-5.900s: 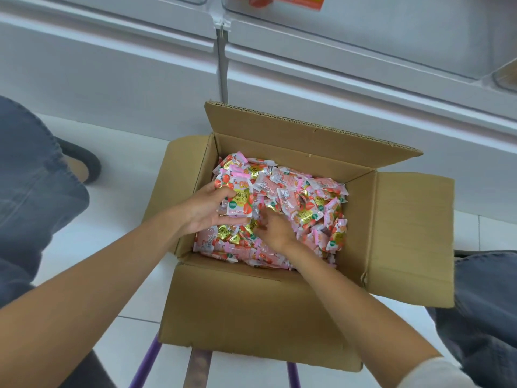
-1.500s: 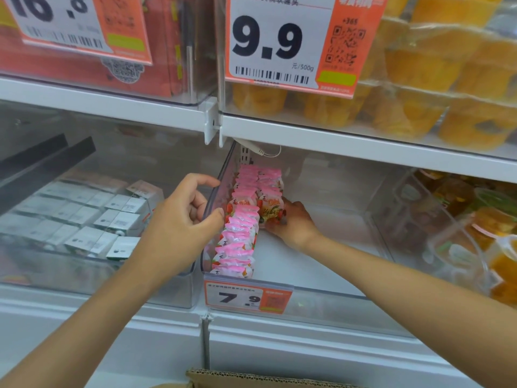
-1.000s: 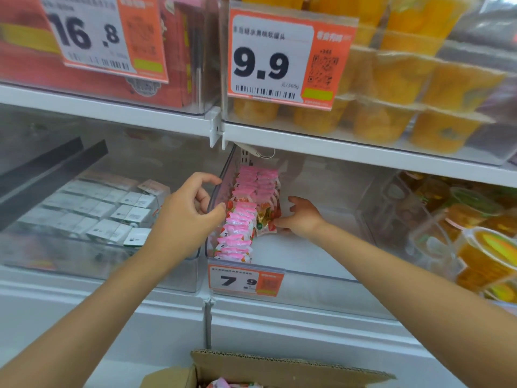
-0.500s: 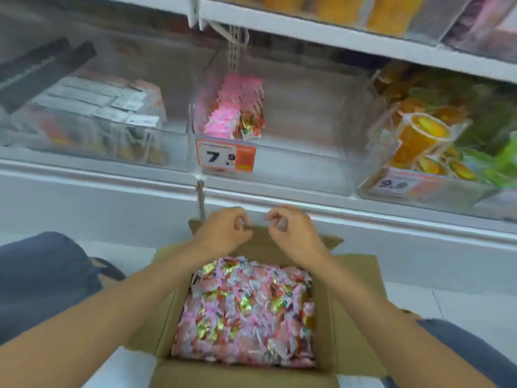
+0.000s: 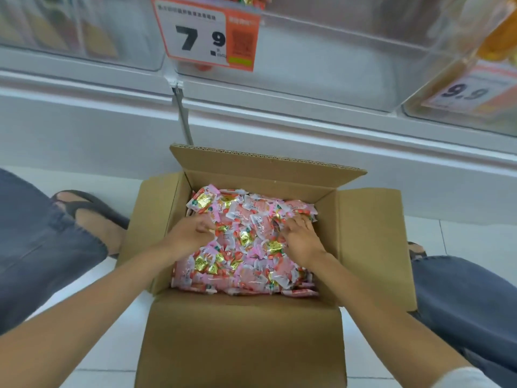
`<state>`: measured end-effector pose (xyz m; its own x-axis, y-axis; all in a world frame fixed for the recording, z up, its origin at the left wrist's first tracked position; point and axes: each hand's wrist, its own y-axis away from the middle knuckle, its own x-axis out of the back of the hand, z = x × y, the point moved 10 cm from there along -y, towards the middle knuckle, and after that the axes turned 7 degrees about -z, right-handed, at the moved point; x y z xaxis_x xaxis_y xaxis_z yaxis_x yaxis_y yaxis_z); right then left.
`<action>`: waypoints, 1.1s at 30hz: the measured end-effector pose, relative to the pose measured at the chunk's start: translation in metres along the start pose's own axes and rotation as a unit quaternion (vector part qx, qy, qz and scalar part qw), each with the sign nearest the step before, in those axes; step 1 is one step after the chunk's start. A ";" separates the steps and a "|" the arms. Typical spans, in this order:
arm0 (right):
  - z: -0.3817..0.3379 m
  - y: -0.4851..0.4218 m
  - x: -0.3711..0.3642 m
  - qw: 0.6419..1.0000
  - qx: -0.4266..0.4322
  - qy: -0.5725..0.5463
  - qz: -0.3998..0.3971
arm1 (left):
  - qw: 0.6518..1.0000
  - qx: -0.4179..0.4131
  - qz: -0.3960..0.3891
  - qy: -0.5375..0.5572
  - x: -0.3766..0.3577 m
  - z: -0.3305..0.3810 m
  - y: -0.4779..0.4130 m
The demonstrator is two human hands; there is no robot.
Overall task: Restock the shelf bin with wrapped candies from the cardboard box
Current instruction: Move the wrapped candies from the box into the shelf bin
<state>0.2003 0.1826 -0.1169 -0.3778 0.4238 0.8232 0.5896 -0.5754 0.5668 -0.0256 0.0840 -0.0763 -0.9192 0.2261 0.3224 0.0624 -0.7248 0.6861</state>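
Inside the corrugated cardboard box (image 5: 243, 345), our left hand (image 5: 193, 233) and right hand (image 5: 300, 238) each curl fingers around glossy, crinkled wrapped candies (image 5: 246, 247).

Cardboard box (image 5: 243, 345): top open, access from above free. Rear flap (image 5: 265, 169) upright, between opening and shelf base (image 5: 307, 130). Interior: wrapped candies (image 5: 246, 247) cover floor; left hand (image 5: 190, 235), right hand (image 5: 302, 238) dug in. Legs (image 5: 42, 247) flank both sides.

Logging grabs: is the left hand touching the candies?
Touching. The head view shows the left hand with fingers curled into the candies.
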 end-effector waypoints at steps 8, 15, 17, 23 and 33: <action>-0.023 -0.005 -0.010 0.987 -0.004 -0.157 0.011 | 0.996 0.026 -0.039 0.079 -0.033 0.000 0.003; -0.094 0.020 0.026 0.760 0.065 -0.633 -0.136 | 0.927 0.116 -0.094 0.343 -0.070 -0.026 0.007; -0.093 0.018 0.011 0.756 0.034 -0.639 -0.142 | 0.940 0.111 -0.045 0.319 -0.057 -0.038 0.003; -0.092 0.014 -0.074 0.910 -0.032 -0.363 -0.197 | 0.951 0.113 -0.014 0.286 -0.039 -0.051 0.005; -0.085 0.000 0.030 0.827 -0.035 -0.562 -0.008 | 0.921 0.095 -0.150 0.347 -0.070 -0.037 0.007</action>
<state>0.1285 0.1363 -0.0894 0.5395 0.7910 0.2885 0.5330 -0.5861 0.6102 0.0247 0.0394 -0.1185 -0.9293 -0.1206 -0.3490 -0.2283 -0.5553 0.7997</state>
